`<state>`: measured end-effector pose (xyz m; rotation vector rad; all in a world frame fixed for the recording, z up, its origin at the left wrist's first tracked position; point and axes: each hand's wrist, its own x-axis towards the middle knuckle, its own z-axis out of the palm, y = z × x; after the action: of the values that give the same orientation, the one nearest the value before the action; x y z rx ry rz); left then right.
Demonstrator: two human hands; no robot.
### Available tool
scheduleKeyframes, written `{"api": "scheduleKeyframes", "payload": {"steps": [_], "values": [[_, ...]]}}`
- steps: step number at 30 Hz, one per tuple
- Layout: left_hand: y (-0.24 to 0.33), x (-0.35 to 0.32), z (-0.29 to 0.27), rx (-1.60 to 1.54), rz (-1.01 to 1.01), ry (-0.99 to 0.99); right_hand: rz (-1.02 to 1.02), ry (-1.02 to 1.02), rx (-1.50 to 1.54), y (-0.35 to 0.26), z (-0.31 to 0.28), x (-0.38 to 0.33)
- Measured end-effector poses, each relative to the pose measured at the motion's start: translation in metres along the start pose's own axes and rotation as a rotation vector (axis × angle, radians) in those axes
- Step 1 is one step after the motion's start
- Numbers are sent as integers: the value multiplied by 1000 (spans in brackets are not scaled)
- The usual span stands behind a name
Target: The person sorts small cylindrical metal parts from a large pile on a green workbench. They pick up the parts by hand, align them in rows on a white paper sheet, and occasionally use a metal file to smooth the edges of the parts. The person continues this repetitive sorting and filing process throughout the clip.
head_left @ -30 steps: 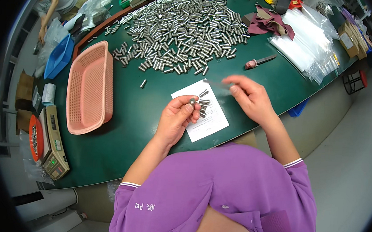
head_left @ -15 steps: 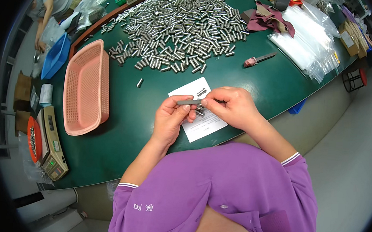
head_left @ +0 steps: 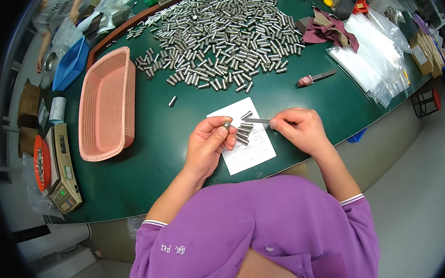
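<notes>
Pinched between the thumb and fingers of my left hand (head_left: 205, 142) is a short steel pin (head_left: 227, 124), its round end turned up. A flat grey metal file (head_left: 257, 121) is gripped in my right hand (head_left: 301, 131), its blade pointing left toward the pin but apart from it. Under and between my hands lies a printed white sheet (head_left: 247, 160), with several steel pins (head_left: 243, 133) on it. One loose pin (head_left: 172, 101) rests on the green table (head_left: 166, 135) to the left. Farther back spreads a large heap of similar pins (head_left: 219, 38).
A pink plastic basket (head_left: 132, 107) stands at the left, beside a scale (head_left: 65, 174) and a red dish of small metal parts (head_left: 37, 165). A blade with a wrapped handle (head_left: 317, 78), a maroon cloth (head_left: 331, 32) and clear plastic bags (head_left: 375, 56) lie right. Another person (head_left: 61, 4) is far left.
My right hand has drawn the file away to the right, off the pin in my left hand. The pin's end and the pins on the sheet now show more plainly.
</notes>
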<state>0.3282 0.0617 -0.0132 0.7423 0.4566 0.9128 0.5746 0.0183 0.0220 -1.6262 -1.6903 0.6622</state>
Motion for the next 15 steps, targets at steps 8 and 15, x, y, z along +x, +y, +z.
{"api": "scheduleKeyframes", "payload": {"steps": [8,15], "values": [[-3,1,4,69,-63,-9,-114,-21,117,-27,23,10],[1,-2,2,12,-64,-20,1,-39,93,2,-2,7]]}}
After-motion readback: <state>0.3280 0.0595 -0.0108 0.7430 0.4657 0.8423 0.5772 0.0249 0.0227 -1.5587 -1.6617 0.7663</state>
